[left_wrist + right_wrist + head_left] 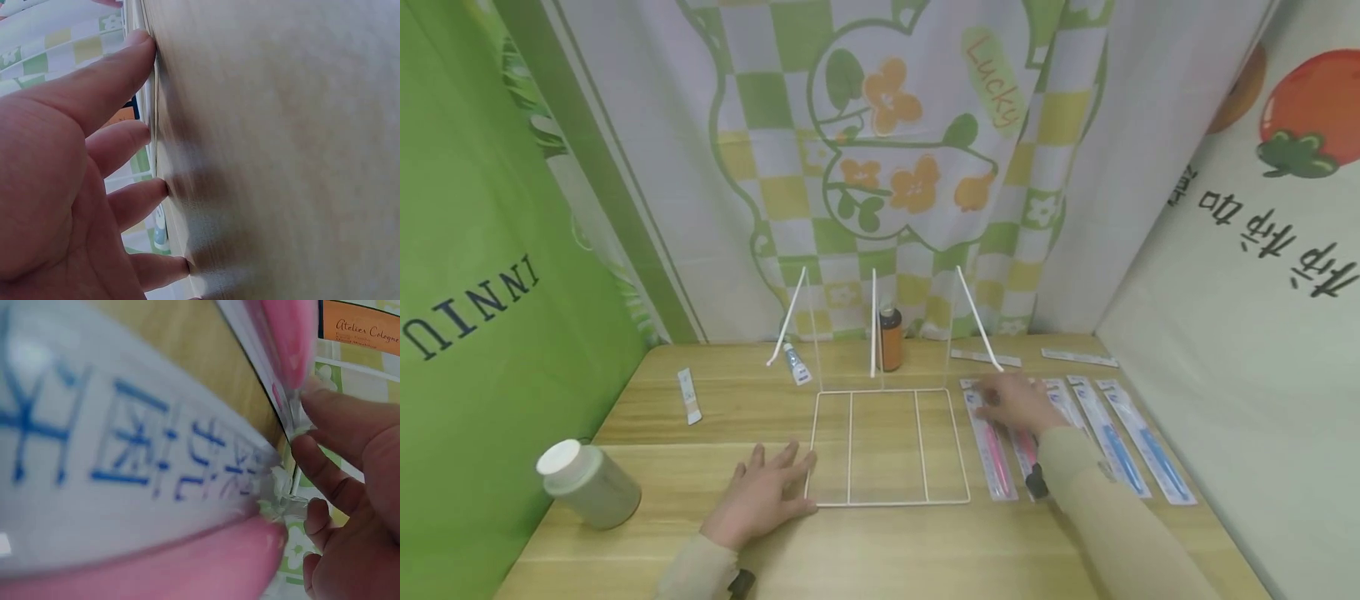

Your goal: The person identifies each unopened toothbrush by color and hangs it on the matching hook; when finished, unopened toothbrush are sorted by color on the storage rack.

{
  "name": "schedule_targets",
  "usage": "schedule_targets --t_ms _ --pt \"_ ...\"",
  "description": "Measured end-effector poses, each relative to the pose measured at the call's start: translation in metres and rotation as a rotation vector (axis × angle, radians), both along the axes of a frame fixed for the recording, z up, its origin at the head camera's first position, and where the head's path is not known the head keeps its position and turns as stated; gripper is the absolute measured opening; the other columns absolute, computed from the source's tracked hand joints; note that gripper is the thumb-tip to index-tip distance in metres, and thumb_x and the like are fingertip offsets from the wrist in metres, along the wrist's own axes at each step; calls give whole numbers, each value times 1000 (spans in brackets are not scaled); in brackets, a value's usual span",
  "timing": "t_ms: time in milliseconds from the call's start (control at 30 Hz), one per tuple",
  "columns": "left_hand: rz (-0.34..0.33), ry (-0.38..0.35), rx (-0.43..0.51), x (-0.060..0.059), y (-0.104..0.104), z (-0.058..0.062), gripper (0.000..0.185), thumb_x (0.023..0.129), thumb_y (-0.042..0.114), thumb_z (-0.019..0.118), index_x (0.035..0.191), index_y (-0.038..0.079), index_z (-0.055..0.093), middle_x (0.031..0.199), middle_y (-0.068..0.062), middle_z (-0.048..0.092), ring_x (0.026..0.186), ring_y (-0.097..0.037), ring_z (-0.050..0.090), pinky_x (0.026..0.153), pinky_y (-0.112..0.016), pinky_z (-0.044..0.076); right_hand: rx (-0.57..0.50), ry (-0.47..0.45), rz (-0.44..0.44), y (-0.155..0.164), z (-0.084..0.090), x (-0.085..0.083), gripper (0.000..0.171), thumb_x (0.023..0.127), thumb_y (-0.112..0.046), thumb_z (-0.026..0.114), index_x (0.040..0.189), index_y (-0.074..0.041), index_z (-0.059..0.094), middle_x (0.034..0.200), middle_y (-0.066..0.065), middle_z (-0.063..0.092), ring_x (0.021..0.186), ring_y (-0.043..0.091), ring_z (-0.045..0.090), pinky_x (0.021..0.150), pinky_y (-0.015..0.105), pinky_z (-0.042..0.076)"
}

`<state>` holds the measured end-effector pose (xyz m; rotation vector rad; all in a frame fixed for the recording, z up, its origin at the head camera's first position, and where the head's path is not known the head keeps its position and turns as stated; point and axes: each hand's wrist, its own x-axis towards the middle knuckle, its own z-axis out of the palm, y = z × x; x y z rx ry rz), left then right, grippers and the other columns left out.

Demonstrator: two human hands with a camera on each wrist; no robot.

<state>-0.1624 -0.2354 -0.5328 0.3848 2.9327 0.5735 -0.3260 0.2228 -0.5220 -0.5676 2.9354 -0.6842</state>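
Note:
My left hand [765,494] lies flat and open on the wooden table [880,554], its fingertips [142,42] pressing the tabletop beside the left front corner of a clear rack with white edges [886,502]. My right hand [1011,402] reaches over the top ends of the packaged toothbrushes to the right of the rack. In the right wrist view its curled fingers [340,419] grip the end of a pink toothbrush pack [125,456] with blue print. Another pink pack [992,457] lies next to the rack.
Two blue toothbrush packs [1120,446] lie further right, near the wall. A white jar [589,483] stands at the left front. A brown bottle [890,337] and a small tube [796,364] sit behind the rack, and a sachet [688,397] lies to the left.

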Motion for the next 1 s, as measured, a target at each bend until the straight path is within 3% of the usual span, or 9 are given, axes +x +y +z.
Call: schedule_targets --t_ms 267,500,700,867,1000 --pt "0 4 0 1 0 0 78 91 56 80 158 23 57 169 -18 40 144 -77 22 109 -92 17 2 -37 -68 -1 -5 -6 49 92 -38 85 136 -19 74 118 3 75 118 36 66 106 81 33" --pt "3 -8 -1 1 0 1 79 91 57 80 158 24 56 170 -18 39 145 -76 21 109 -92 16 -74 6 -62 1 -9 -9 45 94 -32 84 132 -12 75 121 10 78 113 36 71 102 71 48" --pt "2 -8 9 1 1 2 79 91 55 81 158 22 56 169 -19 39 144 -77 20 109 -92 16 -160 50 -53 3 -2 1 43 95 -27 83 133 -9 75 125 19 76 110 40 75 96 66 57" --pt "0 -2 6 1 1 1 80 91 56 80 159 21 56 169 -19 40 144 -77 20 109 -92 16 -255 37 -70 2 9 14 44 97 -24 81 137 -8 72 128 21 75 103 35 77 85 53 65" --pt "2 -5 4 1 1 1 80 91 57 80 159 22 56 169 -19 39 145 -77 20 109 -92 16 -315 72 -78 -6 20 26 44 97 -23 82 137 -9 72 112 17 79 89 25 77 74 41 65"
